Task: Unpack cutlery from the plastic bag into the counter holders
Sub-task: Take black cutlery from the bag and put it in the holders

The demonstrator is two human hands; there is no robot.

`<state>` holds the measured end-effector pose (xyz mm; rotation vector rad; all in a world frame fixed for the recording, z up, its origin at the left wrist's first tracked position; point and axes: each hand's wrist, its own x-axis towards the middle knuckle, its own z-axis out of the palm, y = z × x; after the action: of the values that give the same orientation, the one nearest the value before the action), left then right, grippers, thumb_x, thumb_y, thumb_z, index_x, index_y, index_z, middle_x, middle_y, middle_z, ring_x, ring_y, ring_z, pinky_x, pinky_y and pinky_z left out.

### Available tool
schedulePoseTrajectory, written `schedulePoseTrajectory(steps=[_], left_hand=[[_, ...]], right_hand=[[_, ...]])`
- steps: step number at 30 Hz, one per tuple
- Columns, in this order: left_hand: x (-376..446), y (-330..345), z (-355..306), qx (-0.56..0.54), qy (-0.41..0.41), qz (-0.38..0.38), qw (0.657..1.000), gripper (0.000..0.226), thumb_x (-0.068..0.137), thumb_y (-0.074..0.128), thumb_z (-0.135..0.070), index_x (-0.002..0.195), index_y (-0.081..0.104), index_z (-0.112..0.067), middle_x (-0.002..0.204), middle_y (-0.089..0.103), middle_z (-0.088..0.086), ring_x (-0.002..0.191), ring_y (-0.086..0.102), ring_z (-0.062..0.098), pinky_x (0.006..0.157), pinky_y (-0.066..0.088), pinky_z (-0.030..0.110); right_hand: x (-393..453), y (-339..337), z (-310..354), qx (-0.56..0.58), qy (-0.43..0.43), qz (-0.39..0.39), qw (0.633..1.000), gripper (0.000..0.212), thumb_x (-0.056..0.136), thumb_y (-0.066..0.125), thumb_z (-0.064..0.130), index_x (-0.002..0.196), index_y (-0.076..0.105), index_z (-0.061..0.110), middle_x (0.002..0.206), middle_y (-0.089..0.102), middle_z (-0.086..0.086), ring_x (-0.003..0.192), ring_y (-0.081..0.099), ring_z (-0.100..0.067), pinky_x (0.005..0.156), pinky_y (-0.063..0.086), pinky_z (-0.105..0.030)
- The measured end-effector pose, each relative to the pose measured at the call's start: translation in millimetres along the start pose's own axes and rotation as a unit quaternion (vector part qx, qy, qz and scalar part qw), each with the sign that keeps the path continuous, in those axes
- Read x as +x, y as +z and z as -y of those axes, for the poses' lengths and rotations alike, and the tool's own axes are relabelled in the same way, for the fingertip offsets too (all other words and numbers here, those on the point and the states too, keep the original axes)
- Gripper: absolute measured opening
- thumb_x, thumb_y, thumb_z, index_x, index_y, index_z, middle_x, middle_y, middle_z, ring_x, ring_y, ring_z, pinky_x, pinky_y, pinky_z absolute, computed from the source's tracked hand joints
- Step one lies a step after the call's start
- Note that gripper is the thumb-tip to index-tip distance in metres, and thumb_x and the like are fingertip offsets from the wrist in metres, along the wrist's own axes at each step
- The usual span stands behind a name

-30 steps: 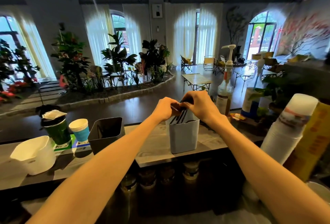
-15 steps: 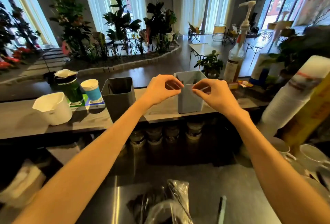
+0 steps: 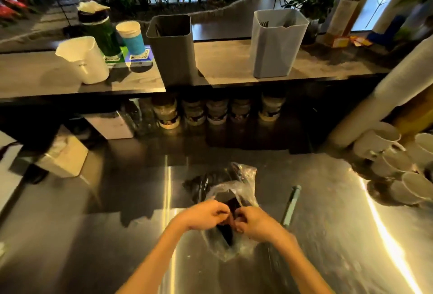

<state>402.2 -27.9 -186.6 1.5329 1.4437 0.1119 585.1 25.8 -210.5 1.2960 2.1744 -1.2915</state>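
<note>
A clear plastic bag with black cutlery inside lies on the steel worktop in front of me. My left hand and my right hand meet at the bag's mouth, fingers curled and pinching the plastic there; whether they also touch the cutlery is hidden. On the raised counter stand a light grey holder with dark cutlery showing inside and a dark grey holder.
A pen-like tool lies right of the bag. White mugs and a tall cup stack crowd the right. A white pitcher, paper cups and jars under the counter sit further back.
Both hands came back from the light grey holder on the counter and down to the bag on the worktop. The view tilted downward with them.
</note>
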Motion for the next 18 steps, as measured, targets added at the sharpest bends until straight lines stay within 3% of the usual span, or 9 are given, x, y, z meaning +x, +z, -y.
schedulePoseTrajectory(steps=[3, 7, 10, 14, 16, 18], left_hand=[[16.4, 37.5, 24.3, 0.010, -0.112, -0.112, 0.987, 0.027, 0.102, 0.043, -0.009, 0.118, 0.065, -0.009, 0.120, 0.068, 0.010, 0.108, 0.062, 0.023, 0.090, 0.047, 0.031], [17.4, 57.1, 35.1, 0.050, -0.181, -0.226, 0.956, 0.025, 0.097, 0.045, -0.004, 0.114, 0.063, -0.007, 0.119, 0.064, 0.010, 0.110, 0.061, 0.026, 0.090, 0.048, 0.031], [17.8, 62.4, 38.0, 0.025, -0.189, -0.236, 0.953, 0.025, 0.097, 0.046, -0.005, 0.115, 0.063, -0.007, 0.118, 0.065, 0.012, 0.108, 0.062, 0.027, 0.082, 0.044, 0.026], [18.5, 57.0, 42.7, -0.073, -0.192, -0.201, 0.958, 0.034, 0.094, 0.043, 0.000, 0.122, 0.062, -0.004, 0.123, 0.064, 0.014, 0.113, 0.060, 0.030, 0.091, 0.047, 0.031], [15.9, 55.5, 41.7, -0.115, -0.184, -0.193, 0.957, 0.037, 0.093, 0.042, 0.000, 0.126, 0.060, -0.006, 0.123, 0.064, 0.014, 0.112, 0.061, 0.032, 0.093, 0.049, 0.036], [14.7, 54.7, 42.9, -0.140, -0.167, -0.203, 0.955, 0.036, 0.096, 0.040, -0.004, 0.125, 0.060, -0.009, 0.121, 0.065, 0.015, 0.107, 0.063, 0.031, 0.092, 0.051, 0.039]], right_hand=[[15.2, 22.5, -17.1, -0.040, 0.071, -0.127, 0.989, 0.044, 0.092, 0.068, 0.027, 0.131, 0.055, 0.010, 0.131, 0.061, -0.010, 0.125, 0.057, -0.027, 0.099, 0.045, -0.032], [20.0, 31.8, -20.4, -0.038, 0.098, -0.150, 0.983, 0.050, 0.085, 0.076, 0.044, 0.120, 0.061, 0.012, 0.119, 0.068, -0.006, 0.111, 0.064, -0.023, 0.092, 0.052, -0.034], [25.6, 47.4, -8.7, 0.000, 0.115, -0.158, 0.981, 0.057, 0.080, 0.078, 0.051, 0.118, 0.061, 0.012, 0.115, 0.068, -0.004, 0.105, 0.065, -0.020, 0.089, 0.054, -0.033], [26.5, 67.4, 11.3, 0.041, 0.150, -0.191, 0.969, 0.089, 0.078, 0.081, 0.048, 0.142, 0.038, 0.004, 0.140, 0.047, -0.015, 0.123, 0.056, -0.030, 0.100, 0.048, -0.035], [25.5, 69.6, 17.7, 0.079, 0.148, -0.201, 0.965, 0.084, 0.082, 0.081, 0.040, 0.142, 0.035, 0.003, 0.142, 0.045, -0.017, 0.123, 0.057, -0.031, 0.098, 0.047, -0.034], [28.0, 67.9, 17.2, 0.111, 0.139, -0.198, 0.964, 0.066, 0.089, 0.075, 0.030, 0.138, 0.042, 0.003, 0.138, 0.053, -0.016, 0.122, 0.059, -0.030, 0.098, 0.047, -0.031]])
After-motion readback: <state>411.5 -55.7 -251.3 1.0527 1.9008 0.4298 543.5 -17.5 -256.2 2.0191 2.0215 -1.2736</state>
